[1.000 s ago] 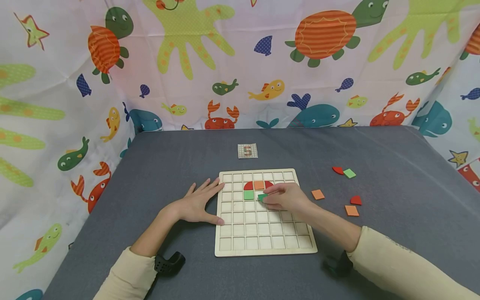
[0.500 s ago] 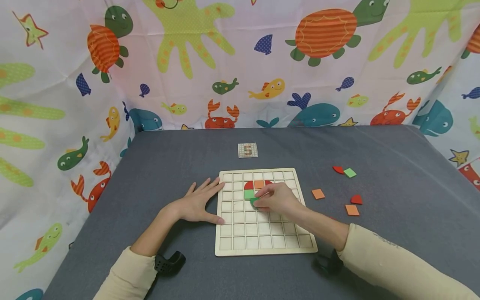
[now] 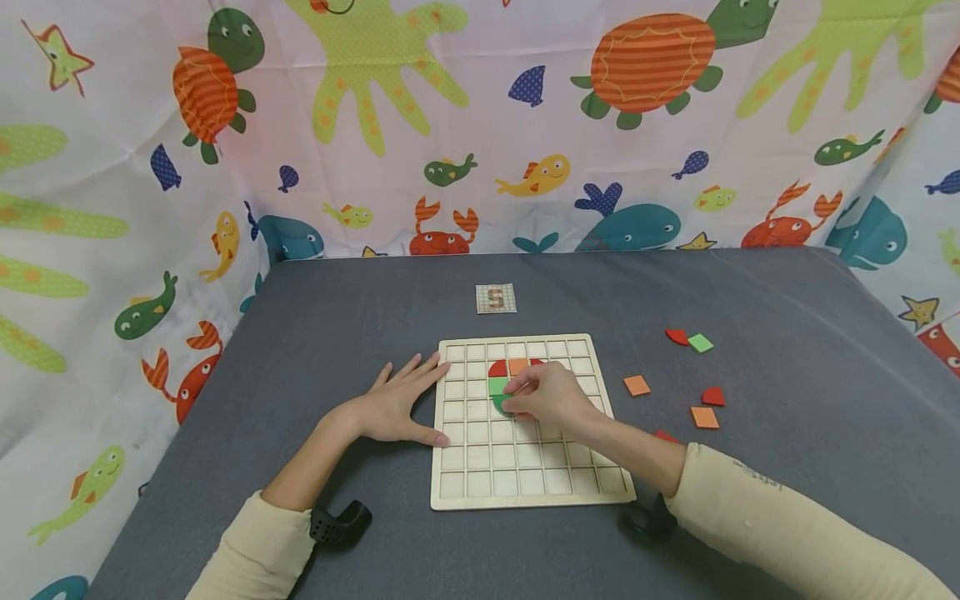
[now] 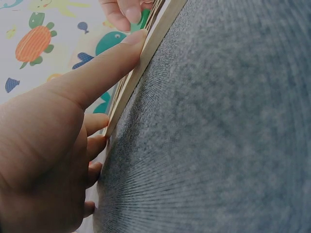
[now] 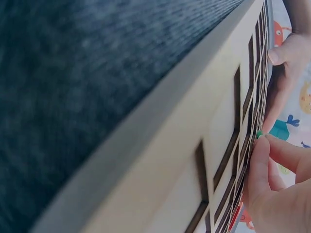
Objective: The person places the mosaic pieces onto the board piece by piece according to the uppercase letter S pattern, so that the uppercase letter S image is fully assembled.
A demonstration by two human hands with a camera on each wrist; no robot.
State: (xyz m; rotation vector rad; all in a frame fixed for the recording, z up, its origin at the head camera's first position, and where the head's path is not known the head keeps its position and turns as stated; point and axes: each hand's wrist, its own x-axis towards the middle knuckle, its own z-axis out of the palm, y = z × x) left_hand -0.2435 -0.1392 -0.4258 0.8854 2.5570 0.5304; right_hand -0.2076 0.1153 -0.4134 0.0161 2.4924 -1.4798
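Note:
A wooden grid board (image 3: 495, 487) lies on the grey cloth. My left hand (image 3: 400, 406) rests along its left edge, fingers spread and straight, thumb on the rim. With thumb and fingers my right hand (image 3: 551, 397) pinches a dark green quarter-circle tile (image 3: 500, 403) at a cell just below a light green square tile (image 3: 497, 386). Above that square sits a red quarter-circle tile (image 3: 497, 368), then an orange square tile (image 3: 517, 367) and another red tile (image 3: 537, 362), partly hidden by the right hand. In the right wrist view the green tile (image 5: 259, 134) barely shows at the fingertips.
Right of the board lie loose tiles: orange squares (image 3: 637, 385), red quarter-circles (image 3: 713, 397) and a light green square (image 3: 701, 343). One red tile (image 3: 665, 436) is partly covered by the right forearm. A small pattern card (image 3: 496, 298) lies behind the board.
My right hand has moved left and slightly down over the board, carrying the green tile to the cell below the light green square. The left hand stays put.

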